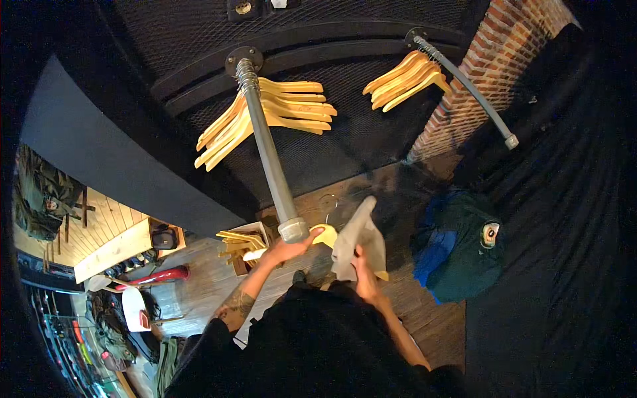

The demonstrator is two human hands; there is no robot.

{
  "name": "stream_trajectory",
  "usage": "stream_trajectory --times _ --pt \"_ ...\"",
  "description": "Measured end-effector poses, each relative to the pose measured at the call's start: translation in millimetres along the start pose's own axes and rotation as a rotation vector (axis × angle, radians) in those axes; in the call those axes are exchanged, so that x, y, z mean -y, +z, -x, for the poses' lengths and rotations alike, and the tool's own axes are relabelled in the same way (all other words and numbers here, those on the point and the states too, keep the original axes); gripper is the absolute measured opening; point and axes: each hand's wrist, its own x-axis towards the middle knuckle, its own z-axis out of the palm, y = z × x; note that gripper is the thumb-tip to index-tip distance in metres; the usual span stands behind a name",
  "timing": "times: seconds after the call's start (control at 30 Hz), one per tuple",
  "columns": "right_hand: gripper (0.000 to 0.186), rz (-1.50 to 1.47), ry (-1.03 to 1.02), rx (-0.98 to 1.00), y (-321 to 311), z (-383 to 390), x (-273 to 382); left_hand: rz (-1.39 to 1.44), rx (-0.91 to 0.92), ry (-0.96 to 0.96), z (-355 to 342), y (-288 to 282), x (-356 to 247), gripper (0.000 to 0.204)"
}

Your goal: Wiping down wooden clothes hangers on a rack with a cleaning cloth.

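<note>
My left hand (298,247) grips a pale wooden hanger (324,235), its metal hook standing up, just beside the capped end of a grey metal pipe rail (271,159). My right hand (363,272) holds a crumpled light grey cloth (353,239) over the right part of that hanger. Several wooden hangers (292,106) hang from the far part of this rail. Below left of my left hand, a light box (259,232) holds more hangers (235,244) lying loose.
A second rail (478,96) with hangers (401,79) is at upper right beside brick-patterned wall (471,60). Dark green and blue garments (458,259) lie at right by a black curtain (557,265). At left are a bench (113,252), red item (166,273) and clothing (46,199).
</note>
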Motion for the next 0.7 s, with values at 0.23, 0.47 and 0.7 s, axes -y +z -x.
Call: stream_trajectory --times 0.23,0.47,0.7 --pt "0.056 0.565 -0.329 -0.121 12.9 -29.8 87.9 0.17 -0.132 0.147 12.1 28.8 -15.8 0.058" --pt "0.045 0.662 -0.129 -0.044 31.0 -44.0 84.4 0.005 -0.191 0.273 12.4 9.6 -6.5 0.048" --pt "0.036 0.746 0.086 0.231 1.6 -0.5 59.5 0.051 -0.466 0.446 4.5 -35.6 10.7 0.036"
